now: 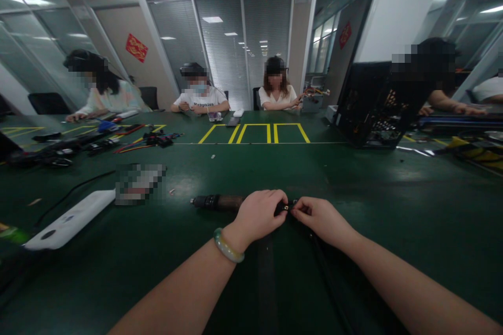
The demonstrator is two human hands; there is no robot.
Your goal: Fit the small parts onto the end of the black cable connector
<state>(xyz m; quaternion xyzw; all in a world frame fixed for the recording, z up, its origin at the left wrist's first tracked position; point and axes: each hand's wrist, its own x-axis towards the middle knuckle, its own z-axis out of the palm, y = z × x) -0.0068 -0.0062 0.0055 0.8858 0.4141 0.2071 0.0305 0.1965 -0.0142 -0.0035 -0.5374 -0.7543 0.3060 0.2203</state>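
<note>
A dark electric screwdriver (226,202) lies across the green table (188,272), its narrow tip pointing left. My left hand (257,214), with a jade-coloured bangle at the wrist, is wrapped over its rear part and hides it. Close by on the right, my right hand (320,219) is pinched at the tool's back end, where a small brassy spot shows between the hands. What its fingertips hold is too small to tell. A black cable (328,277) runs from beneath my right hand towards the front edge.
On the left are a white flat object (74,220), a pixelated rectangular item (141,183) and bundled cables (157,137). A black computer case (367,104) stands at the back right. Several people sit around the table; one touches a metal box with wires (313,100).
</note>
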